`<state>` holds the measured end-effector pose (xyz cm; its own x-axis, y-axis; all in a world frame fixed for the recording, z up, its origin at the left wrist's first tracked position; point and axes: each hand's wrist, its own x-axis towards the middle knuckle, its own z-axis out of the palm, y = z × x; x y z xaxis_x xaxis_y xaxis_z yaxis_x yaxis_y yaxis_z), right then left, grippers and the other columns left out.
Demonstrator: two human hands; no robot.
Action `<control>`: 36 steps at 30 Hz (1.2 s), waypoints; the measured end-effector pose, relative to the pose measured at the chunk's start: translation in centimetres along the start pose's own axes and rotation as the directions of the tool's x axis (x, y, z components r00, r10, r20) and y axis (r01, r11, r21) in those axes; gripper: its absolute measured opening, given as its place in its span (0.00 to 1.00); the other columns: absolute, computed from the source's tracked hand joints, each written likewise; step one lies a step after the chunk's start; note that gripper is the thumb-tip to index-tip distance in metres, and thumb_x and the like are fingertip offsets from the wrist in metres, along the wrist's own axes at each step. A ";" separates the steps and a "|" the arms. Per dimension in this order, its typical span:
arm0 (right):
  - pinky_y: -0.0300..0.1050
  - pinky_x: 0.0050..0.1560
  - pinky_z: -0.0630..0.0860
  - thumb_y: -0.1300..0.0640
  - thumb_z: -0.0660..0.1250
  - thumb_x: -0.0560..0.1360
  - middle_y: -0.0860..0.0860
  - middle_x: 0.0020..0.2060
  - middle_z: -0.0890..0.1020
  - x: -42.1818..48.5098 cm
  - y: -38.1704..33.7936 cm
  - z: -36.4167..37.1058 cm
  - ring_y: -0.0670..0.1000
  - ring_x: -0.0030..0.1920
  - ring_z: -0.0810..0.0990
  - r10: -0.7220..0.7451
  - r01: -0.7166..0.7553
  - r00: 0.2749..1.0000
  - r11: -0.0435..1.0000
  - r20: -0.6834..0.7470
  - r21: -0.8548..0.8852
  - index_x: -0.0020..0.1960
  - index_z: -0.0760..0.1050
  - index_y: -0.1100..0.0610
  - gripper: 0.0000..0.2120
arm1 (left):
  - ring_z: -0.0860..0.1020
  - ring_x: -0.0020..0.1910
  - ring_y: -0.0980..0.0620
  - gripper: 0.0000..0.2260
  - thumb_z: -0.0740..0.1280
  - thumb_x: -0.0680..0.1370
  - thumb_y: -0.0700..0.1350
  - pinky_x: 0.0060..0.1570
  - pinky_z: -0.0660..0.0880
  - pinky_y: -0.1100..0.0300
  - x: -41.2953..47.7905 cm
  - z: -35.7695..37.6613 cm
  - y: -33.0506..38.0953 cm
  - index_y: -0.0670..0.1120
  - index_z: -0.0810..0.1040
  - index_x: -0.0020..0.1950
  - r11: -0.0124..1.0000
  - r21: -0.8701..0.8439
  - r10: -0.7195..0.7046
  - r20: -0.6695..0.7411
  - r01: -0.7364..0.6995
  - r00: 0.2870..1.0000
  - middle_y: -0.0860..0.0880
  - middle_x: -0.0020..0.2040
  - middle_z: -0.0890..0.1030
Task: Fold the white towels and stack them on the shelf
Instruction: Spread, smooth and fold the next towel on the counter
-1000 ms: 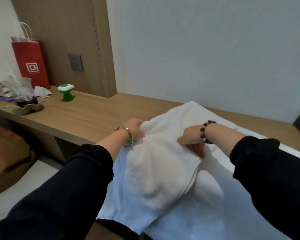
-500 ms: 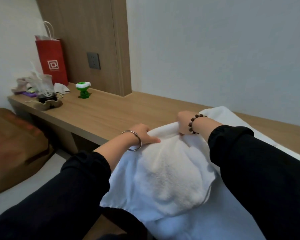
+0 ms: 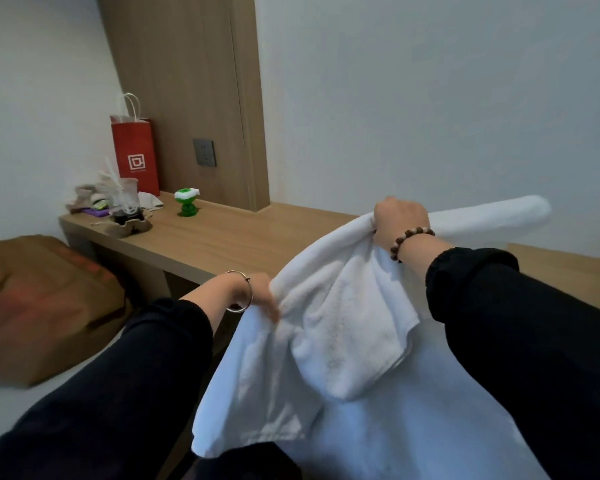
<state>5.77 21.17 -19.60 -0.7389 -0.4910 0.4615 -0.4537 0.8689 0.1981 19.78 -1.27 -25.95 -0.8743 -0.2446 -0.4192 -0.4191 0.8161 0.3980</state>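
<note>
the task looks to be at an early stage. the white towel point(image 3: 343, 323) is up in the air, bunched and unfolded, held between both hands above the near edge of the wooden bench point(image 3: 222, 237). the left grip point(image 3: 262, 296) has its fingers curled into a gathered corner at the lower left. the right grip point(image 3: 400, 220) is a closed fist round the upper edge, held higher and further away. from that fist a white length runs on to the right. the towel's loose body sags between the hands and hangs down over a wider white cloth point(image 3: 430, 427) below (whether that is a second towel or bedding i cannot tell). no neat fold shows anywhere, and no stack of folded towels is in view, so by my reading all of the folding and the stacking are still left.

against half a second ago, the towel has left the surface: then it lay in a soft heap with both hands low on its far edge, close together. now the hands are spread well apart, the right one raised well above the left, which reads as opening the towel out. the red paper bag point(image 3: 136, 157) and green toy point(image 3: 186, 202) stand where they did.
</note>
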 end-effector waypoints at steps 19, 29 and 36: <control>0.48 0.41 0.70 0.69 0.67 0.66 0.58 0.40 0.77 9.8 10.2 0.1 0.58 0.42 0.76 -0.026 -0.099 0.936 0.938 -0.351 -0.333 0.41 0.76 0.61 0.06 | 0.73 0.53 0.43 0.12 0.62 0.70 0.34 0.40 0.60 0.55 10.2 -16.5 11.2 0.44 0.76 0.51 0.843 0.517 0.430 -0.813 0.147 0.394 0.46 0.51 0.77; 0.47 0.42 0.68 0.63 0.61 0.74 0.54 0.46 0.75 14.6 13.9 13.9 0.56 0.44 0.74 0.273 -0.252 0.961 0.933 0.051 -0.258 0.61 0.65 0.58 0.16 | 0.55 0.73 0.41 0.29 0.60 0.78 0.43 0.68 0.62 0.47 26.6 -9.8 12.4 0.51 0.52 0.76 0.897 0.438 0.264 -0.644 0.063 0.718 0.43 0.75 0.55; 0.47 0.45 0.71 0.54 0.59 0.77 0.58 0.56 0.77 11.2 13.7 18.5 0.58 0.48 0.75 0.307 -0.421 0.834 0.892 0.459 0.167 0.62 0.65 0.58 0.16 | 0.68 0.68 0.46 0.16 0.53 0.83 0.45 0.66 0.62 0.58 25.5 -6.9 9.3 0.46 0.70 0.70 0.882 0.395 0.381 -0.279 -0.256 0.882 0.45 0.69 0.71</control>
<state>-17.87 26.40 -27.73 -0.9840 -0.1712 0.0492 -0.1770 0.9707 -0.1623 -8.06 -3.55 -27.34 -0.9986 -0.0511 0.0098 -0.0493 0.9895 0.1357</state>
